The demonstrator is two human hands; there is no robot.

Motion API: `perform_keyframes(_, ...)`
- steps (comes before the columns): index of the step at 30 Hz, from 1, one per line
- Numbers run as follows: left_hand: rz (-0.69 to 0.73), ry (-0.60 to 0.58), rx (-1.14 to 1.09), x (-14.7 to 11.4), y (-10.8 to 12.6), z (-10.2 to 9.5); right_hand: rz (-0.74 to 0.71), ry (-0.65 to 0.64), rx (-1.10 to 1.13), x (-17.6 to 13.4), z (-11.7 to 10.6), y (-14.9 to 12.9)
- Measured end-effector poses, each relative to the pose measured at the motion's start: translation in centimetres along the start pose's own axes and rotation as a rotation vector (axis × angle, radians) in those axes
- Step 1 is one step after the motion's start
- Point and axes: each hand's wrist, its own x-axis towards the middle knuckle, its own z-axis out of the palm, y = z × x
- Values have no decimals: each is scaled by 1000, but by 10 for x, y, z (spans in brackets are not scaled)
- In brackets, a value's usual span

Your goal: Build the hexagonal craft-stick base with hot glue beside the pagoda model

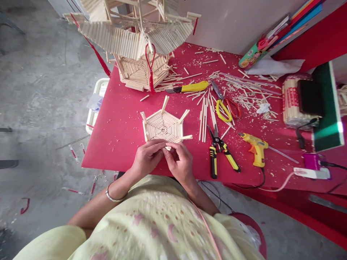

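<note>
Pinching a short pale wooden stick piece (168, 147) between our left hand (148, 157) and right hand (180, 161), we held it just beside the flat hexagonal stick-built tray (163, 126) on the red table (119, 137), close enough to fit.

Red bench (116, 144), stick pagoda model (135, 39) at back, yellow utility knife (191, 87), scissors (225, 104), yellow-black snips (221, 150), glue gun (256, 148) w/ cord, loose sticks (204, 117), bundled sticks pkg (291, 101) far rt.
</note>
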Motion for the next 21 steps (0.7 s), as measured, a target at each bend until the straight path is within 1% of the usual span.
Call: perform_keyframes(21,-2,2,-1,-1,-1,1,5,-2,0,0,0,1)
